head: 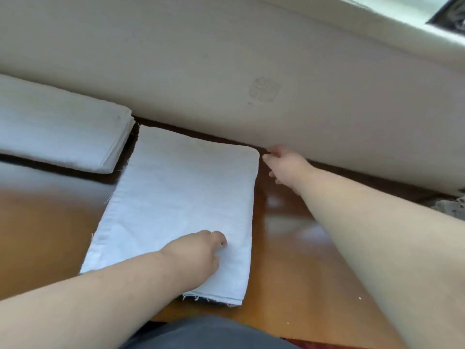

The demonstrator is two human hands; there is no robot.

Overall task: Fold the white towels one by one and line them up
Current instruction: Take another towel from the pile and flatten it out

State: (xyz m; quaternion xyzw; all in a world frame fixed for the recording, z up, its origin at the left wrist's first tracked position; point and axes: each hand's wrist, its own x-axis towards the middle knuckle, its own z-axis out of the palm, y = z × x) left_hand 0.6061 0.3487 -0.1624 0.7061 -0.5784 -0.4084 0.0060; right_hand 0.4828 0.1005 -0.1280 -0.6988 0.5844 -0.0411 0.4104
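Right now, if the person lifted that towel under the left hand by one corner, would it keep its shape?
Probably not. The towel looks thin, with frayed threads, so it would likely droop and unfold. It seems light. On the glossy table it may slide easily when pushed.

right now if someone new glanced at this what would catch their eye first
A long white towel folded into a strip lies mid-table on the glossy wooden table, with the left hand pressing its near end. The right hand hovers off its far right corner, by the pale wall. Left of it lies a neatly folded stack of towels.
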